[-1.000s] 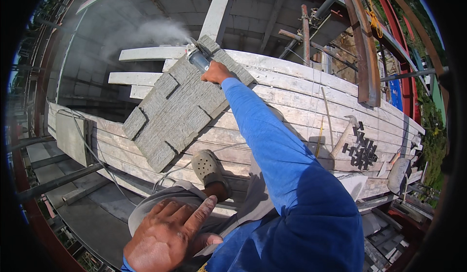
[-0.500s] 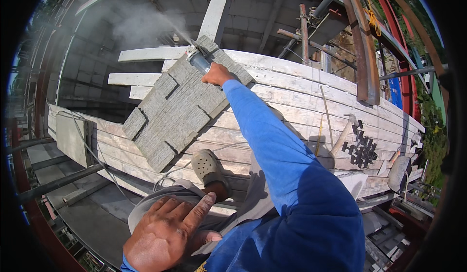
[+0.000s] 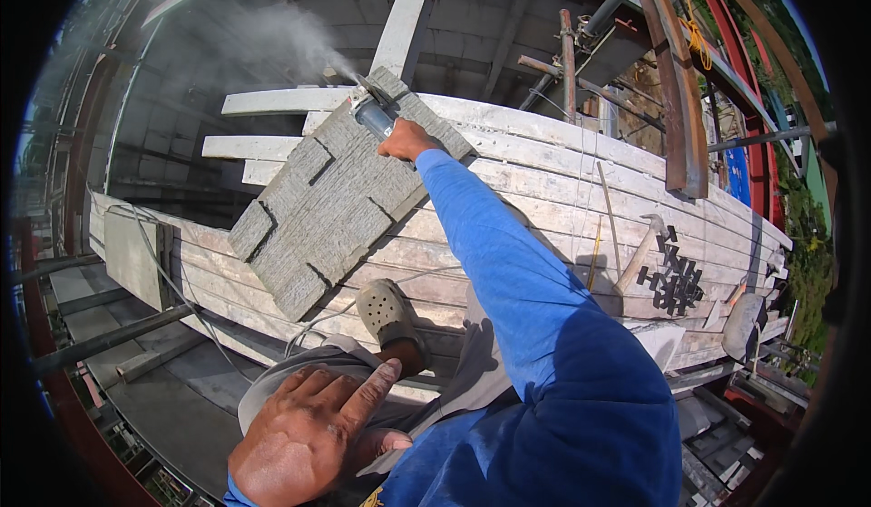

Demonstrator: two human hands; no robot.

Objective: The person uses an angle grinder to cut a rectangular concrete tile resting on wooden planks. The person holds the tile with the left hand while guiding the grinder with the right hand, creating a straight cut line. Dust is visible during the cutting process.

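My right hand is wrapped around the body of an angle grinder, my arm stretched far forward in a blue sleeve. The grinder's disc meets the far end of a grey, wood-grained cement board, and pale dust sprays from it toward the far left. Notched pieces show along the board's edges and face. The board lies slantwise across white planks. Close to me, my left hand lies over my bent knee with its fingers stretched out, holding nothing. My clog is planted beside the board's near edge.
White planks form the platform, with a drop beyond its far left edge. At right lie a hammer, a pile of black spacers and a yellow pencil-like stick. A cable trails at left; steel beams stand far right.
The dust plume has changed shape and looks denser near the disc. My hands, the grinder and the board hold nearly the same places.
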